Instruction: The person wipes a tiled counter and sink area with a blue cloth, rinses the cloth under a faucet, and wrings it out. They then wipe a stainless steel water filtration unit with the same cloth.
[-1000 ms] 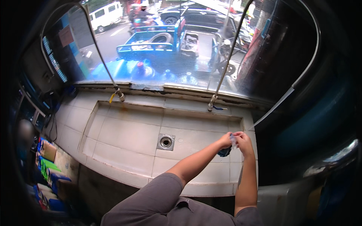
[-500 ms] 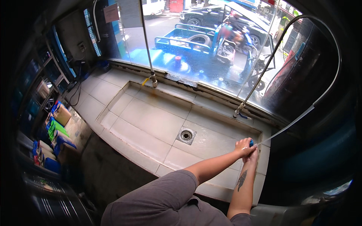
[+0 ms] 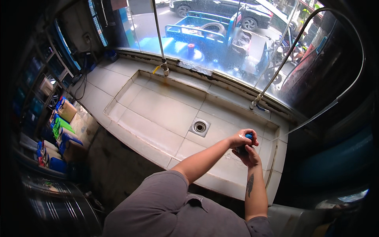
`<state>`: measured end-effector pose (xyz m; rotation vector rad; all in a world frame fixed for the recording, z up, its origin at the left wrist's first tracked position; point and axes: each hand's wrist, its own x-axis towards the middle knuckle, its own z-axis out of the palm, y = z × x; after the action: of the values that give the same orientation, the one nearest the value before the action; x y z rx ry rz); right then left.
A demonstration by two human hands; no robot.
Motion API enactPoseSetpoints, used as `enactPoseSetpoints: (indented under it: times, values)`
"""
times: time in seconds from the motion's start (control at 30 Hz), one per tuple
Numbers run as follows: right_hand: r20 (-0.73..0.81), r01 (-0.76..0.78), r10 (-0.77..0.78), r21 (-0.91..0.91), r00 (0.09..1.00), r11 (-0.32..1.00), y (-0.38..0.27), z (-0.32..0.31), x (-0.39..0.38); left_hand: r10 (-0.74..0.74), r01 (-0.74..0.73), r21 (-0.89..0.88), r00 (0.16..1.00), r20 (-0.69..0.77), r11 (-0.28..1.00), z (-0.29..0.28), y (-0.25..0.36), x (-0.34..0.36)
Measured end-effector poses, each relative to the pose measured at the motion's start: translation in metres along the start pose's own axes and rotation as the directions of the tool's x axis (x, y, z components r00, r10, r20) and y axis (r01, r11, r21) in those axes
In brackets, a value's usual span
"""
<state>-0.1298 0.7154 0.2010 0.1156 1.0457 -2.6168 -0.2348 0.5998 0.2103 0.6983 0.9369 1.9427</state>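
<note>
Both hands are over the right end of the tiled basin (image 3: 158, 110). My left hand (image 3: 241, 139) curls round a small dark object (image 3: 243, 149) with a blue part (image 3: 248, 135) showing between its fingers; a little white foam or water is on that hand. My right hand (image 3: 250, 157) grips the object from below, its fingers partly hidden. A thin stream of water (image 3: 276, 138) from the clear hose end (image 3: 316, 117) falls just right of my hands. The square metal drain (image 3: 200, 126) lies to their left.
Pipes with yellow (image 3: 157, 69) and blue-handled (image 3: 262, 108) valves rise behind the basin before a window (image 3: 209, 55), with vehicles outside. Several colourful jugs (image 3: 65, 132) stand at lower left, below metal shelving (image 3: 47, 71). A black cord (image 3: 83, 89) hangs at the counter's left.
Compared with half a second ago, both hands have shifted up and leftward, away from the water stream, keeping hold of the object. The camera's view has also shifted.
</note>
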Motion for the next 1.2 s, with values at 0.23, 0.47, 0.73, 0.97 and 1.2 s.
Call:
enactPoseSetpoints:
  times: [0.23,0.47,0.73,0.97,1.2]
  values:
    - [-0.165,-0.213,0.177,-0.234,0.970,0.949,0.031,0.039,0.038,-0.129,0.144,0.234,0.988,-0.081,0.961,-0.011,0.030,-0.019]
    - [-0.559,-0.301,-0.079,-0.555,0.826,0.776,0.068,0.038,0.071,0.018,0.330,0.582,0.860,-0.510,0.743,-0.028,0.010,-0.019]
    - [-0.597,-0.610,-0.356,-0.788,0.719,0.089,0.090,0.025,0.083,0.444,0.523,0.684,0.521,-0.729,0.509,-0.084,-0.067,-0.013]
    - [-0.395,-0.519,-0.468,-0.837,0.791,-0.171,0.100,0.025,0.077,-0.204,0.376,-0.136,0.147,-0.968,0.917,-0.114,-0.080,-0.018]
    - [-0.205,-0.334,-0.512,-0.927,0.834,-0.173,0.106,0.028,0.077,-0.264,0.027,-0.273,0.352,-0.898,0.962,-0.098,-0.049,-0.043]
